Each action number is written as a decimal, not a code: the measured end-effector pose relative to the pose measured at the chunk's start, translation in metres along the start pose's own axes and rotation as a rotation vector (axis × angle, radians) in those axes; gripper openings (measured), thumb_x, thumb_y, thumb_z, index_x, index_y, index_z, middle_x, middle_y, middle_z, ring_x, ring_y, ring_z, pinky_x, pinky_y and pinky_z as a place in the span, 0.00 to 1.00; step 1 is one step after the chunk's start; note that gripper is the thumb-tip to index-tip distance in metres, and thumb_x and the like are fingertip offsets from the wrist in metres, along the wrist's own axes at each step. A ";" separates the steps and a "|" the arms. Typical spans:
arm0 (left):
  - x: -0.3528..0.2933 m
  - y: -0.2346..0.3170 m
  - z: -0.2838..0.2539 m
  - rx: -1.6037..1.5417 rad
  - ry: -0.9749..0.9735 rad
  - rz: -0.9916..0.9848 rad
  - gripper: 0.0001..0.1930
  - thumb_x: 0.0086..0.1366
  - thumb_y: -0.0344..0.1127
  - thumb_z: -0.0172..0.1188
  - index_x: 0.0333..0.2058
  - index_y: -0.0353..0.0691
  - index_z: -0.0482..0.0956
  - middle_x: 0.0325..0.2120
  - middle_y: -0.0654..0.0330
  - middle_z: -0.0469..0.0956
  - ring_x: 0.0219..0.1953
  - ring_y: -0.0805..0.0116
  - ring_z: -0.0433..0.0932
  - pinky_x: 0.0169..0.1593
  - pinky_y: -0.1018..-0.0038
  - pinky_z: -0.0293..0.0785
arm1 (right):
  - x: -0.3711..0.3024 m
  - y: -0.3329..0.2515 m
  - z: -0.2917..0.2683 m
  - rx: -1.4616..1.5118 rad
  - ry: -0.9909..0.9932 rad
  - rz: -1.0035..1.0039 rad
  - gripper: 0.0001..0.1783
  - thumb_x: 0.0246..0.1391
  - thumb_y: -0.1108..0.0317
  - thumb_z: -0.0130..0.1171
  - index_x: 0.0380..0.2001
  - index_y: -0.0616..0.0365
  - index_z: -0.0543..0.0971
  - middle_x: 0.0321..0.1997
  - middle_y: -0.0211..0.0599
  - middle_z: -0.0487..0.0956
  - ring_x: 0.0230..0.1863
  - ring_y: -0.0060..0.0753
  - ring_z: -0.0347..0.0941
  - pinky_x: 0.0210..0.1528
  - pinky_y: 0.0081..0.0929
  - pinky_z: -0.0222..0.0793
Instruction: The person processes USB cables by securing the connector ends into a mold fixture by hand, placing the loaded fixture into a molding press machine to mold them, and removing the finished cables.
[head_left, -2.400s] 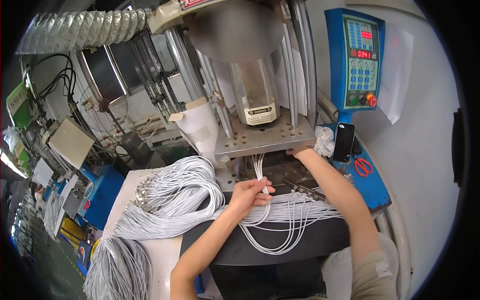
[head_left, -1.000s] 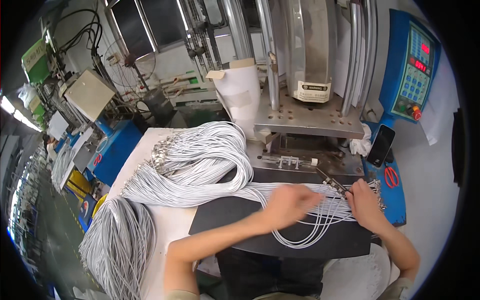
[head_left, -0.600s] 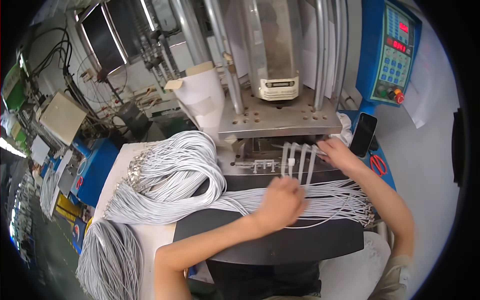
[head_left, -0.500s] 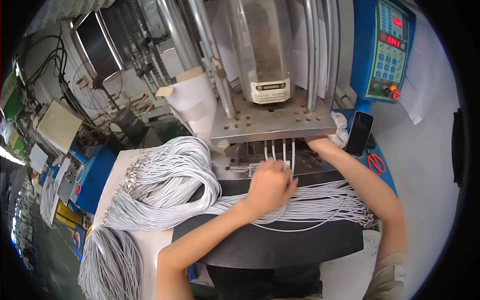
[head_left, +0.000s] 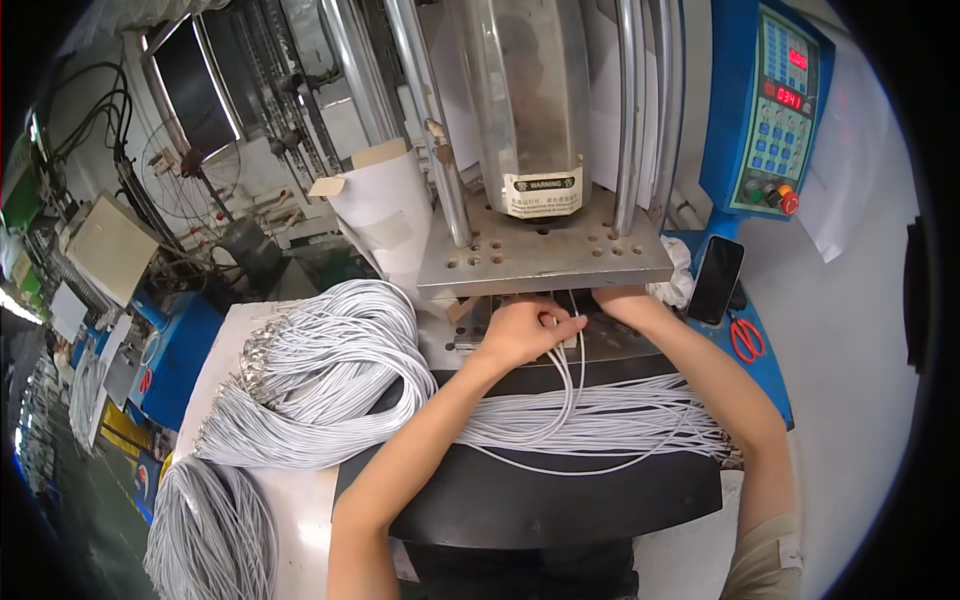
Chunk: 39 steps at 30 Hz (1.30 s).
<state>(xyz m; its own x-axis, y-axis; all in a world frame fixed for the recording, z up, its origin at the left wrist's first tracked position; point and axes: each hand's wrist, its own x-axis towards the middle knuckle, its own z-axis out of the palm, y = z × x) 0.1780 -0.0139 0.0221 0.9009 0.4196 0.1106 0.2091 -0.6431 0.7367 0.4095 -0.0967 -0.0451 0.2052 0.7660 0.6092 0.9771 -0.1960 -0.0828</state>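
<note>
My left hand is at the front of the press, below its thick metal plate. Its thumb and fingers are curled together around a few white cables, which loop down toward me. Part of those fingers is hidden beneath the plate. My right hand reaches in under the plate's right side, and its fingers are out of sight. A flat bundle of white cables with metal ends at its right lies across the black front board.
A large coil of white cables rests on the pale table at left, with a grey cable bundle hanging nearer. To the right are a phone, red-handled scissors and a blue control panel. Metal columns rise above the plate.
My left hand has moved forward, up to the plate, and the cables by it now bend down in loops instead of running straight. My right hand has shifted slightly left, still under the plate.
</note>
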 end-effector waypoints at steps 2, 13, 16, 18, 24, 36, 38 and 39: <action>-0.003 -0.003 -0.005 -0.102 -0.007 -0.028 0.19 0.60 0.50 0.70 0.33 0.36 0.88 0.35 0.52 0.86 0.39 0.55 0.85 0.46 0.66 0.79 | -0.016 -0.030 -0.016 -0.127 -0.034 0.011 0.22 0.58 0.65 0.57 0.55 0.57 0.79 0.58 0.46 0.80 0.61 0.53 0.74 0.63 0.46 0.69; -0.116 0.050 0.035 0.070 0.232 0.672 0.11 0.58 0.34 0.74 0.38 0.39 0.86 0.38 0.56 0.85 0.43 0.57 0.83 0.48 0.64 0.77 | -0.037 -0.051 -0.045 -0.137 -0.083 -0.162 0.29 0.58 0.63 0.54 0.64 0.54 0.74 0.67 0.50 0.73 0.70 0.55 0.65 0.72 0.57 0.56; -0.197 0.045 0.043 0.091 0.089 0.856 0.14 0.55 0.34 0.77 0.38 0.38 0.83 0.37 0.58 0.83 0.40 0.59 0.83 0.45 0.66 0.78 | -0.077 -0.100 -0.103 -0.180 -0.271 -0.247 0.34 0.60 0.65 0.57 0.69 0.58 0.67 0.73 0.55 0.65 0.76 0.56 0.58 0.74 0.60 0.53; -0.265 0.023 0.049 -0.059 -0.010 0.832 0.12 0.66 0.37 0.66 0.42 0.36 0.84 0.40 0.57 0.83 0.41 0.58 0.82 0.45 0.64 0.79 | -0.138 -0.124 -0.144 0.173 -0.305 -0.290 0.36 0.62 0.62 0.59 0.71 0.60 0.64 0.75 0.55 0.62 0.77 0.59 0.56 0.74 0.63 0.52; -0.369 -0.054 0.055 -0.547 0.049 -0.668 0.22 0.77 0.47 0.55 0.34 0.34 0.86 0.27 0.58 0.83 0.27 0.66 0.80 0.31 0.68 0.76 | -0.244 -0.139 -0.226 0.210 -0.566 -0.239 0.44 0.57 0.56 0.64 0.75 0.47 0.62 0.76 0.54 0.61 0.78 0.60 0.53 0.74 0.67 0.49; -0.358 -0.059 0.047 -0.798 0.109 -0.966 0.22 0.76 0.47 0.55 0.29 0.35 0.83 0.24 0.56 0.84 0.20 0.66 0.80 0.23 0.73 0.75 | -0.252 -0.139 -0.222 -0.030 -0.613 -0.207 0.56 0.36 0.61 0.75 0.74 0.43 0.65 0.77 0.53 0.59 0.77 0.58 0.54 0.74 0.69 0.48; -0.357 -0.056 0.047 -0.808 0.118 -0.978 0.22 0.76 0.47 0.55 0.29 0.35 0.83 0.24 0.56 0.84 0.20 0.66 0.80 0.23 0.73 0.75 | -0.249 -0.140 -0.224 -0.003 -0.644 -0.175 0.59 0.32 0.60 0.78 0.74 0.43 0.65 0.77 0.53 0.60 0.78 0.58 0.54 0.74 0.69 0.47; -0.357 -0.055 0.047 -0.816 0.118 -0.987 0.22 0.76 0.46 0.54 0.29 0.35 0.83 0.24 0.55 0.84 0.20 0.67 0.80 0.23 0.73 0.75 | -0.249 -0.140 -0.224 0.002 -0.644 -0.183 0.59 0.32 0.60 0.78 0.74 0.43 0.65 0.77 0.53 0.60 0.78 0.58 0.54 0.74 0.69 0.47</action>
<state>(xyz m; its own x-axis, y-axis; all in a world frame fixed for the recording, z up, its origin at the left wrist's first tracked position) -0.1374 -0.1584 -0.0897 0.4509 0.5721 -0.6851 0.4353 0.5291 0.7284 0.2090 -0.3968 -0.0084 0.0282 0.9994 0.0211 0.9993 -0.0277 -0.0247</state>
